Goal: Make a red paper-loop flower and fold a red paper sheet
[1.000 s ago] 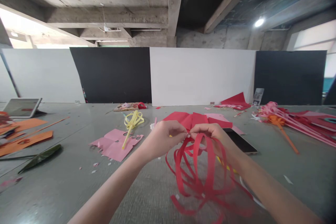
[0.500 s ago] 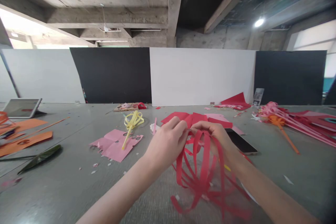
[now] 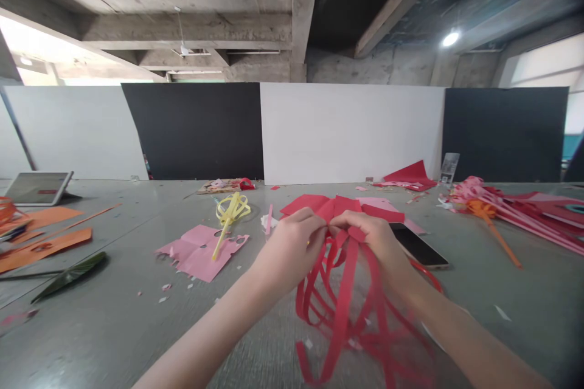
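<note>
Two hands pinch a spray of red strips at mid-bench

From where I stand, both hands meet over the middle of the bench [image 3: 155, 340], fingertips almost touching. The left hand [image 3: 287, 252] and the right hand [image 3: 371, 237] each seem to grasp, between thumb and fingers, the gathered upper end of the red strips [image 3: 345, 298]; the knuckles hide the exact spot of contact. Pinching just that end looks sensible: fine fingertip control there, while the long loops hang free and uncrushed.

The strips lie between the forearms. Their long axis runs from the fingertips down toward the bench's near edge, which is out of view, fanning to both sides, with one end curling up on the left. The lower ends blur, so I can't tell which of them rest on the surface.

Just beyond the hands, toward the far edge, sit folded red sheets [image 3: 308, 202], probably within reach for handy use. A phone [image 3: 417, 245] lies flat beside the right wrist. Toward the left edge, a yellow looped piece [image 3: 234, 209] rests its stem on a torn pink sheet [image 3: 194, 249]; toward the right edge lies a heap of pink streamers [image 3: 469, 189], perhaps pushed aside to leave the middle for working.
</note>
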Demonstrator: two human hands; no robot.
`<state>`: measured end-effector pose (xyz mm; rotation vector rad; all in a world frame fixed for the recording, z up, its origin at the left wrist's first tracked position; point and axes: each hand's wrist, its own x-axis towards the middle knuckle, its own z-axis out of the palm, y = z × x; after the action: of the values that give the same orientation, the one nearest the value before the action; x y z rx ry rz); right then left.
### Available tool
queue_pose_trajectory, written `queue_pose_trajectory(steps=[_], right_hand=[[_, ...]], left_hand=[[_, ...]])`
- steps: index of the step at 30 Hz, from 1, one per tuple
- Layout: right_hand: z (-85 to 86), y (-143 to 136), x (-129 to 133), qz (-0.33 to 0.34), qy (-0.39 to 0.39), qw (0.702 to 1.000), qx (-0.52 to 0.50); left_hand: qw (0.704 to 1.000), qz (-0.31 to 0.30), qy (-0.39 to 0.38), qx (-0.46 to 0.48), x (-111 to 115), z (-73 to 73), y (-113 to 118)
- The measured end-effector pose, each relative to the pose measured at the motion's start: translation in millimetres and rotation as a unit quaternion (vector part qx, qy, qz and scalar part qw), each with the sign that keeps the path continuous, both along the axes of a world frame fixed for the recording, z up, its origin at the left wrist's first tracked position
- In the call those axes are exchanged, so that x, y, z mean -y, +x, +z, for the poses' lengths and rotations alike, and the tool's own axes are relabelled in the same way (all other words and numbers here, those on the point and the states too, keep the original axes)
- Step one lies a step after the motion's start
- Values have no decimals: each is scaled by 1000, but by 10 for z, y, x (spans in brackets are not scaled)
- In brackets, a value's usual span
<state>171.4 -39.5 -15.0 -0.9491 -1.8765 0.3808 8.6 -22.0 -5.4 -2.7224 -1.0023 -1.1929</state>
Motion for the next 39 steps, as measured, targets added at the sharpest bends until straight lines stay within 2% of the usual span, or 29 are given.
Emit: queue_pose_trajectory(steps=[5, 13, 21, 24, 28, 30, 33, 36, 39], right_hand=[[-46, 4, -38, -16, 44, 999, 24], [-31, 15, -26, 6, 38, 999, 7], [-32, 16, -16, 10, 20, 1000, -1], [-39, 19, -24, 31, -21, 998, -45], [-53, 44, -78, 58, -80, 989, -112], [-57, 61, -105, 65, -83, 986, -128], [-47, 83, -110, 64, -73, 989, -109], [-25, 93, -81, 68, -68, 993, -70], [-14, 92, -62, 76, -66, 994, -41]], left_hand=[[999, -10, -36, 16, 2, 28, -10], [993, -22, -106, 48, -33, 49, -34], [991, -14, -116, 57, -45, 47, -20], [992, 52, -88, 73, -66, 53, -32], [967, 234, -14, 95, -236, 46, -203], [957, 269, -9, 104, -377, 32, -356], [952, 284, -19, 108, -559, 20, -561], [963, 246, -34, 108, -589, 46, -612], [980, 127, -112, 102, -432, 102, -486]])
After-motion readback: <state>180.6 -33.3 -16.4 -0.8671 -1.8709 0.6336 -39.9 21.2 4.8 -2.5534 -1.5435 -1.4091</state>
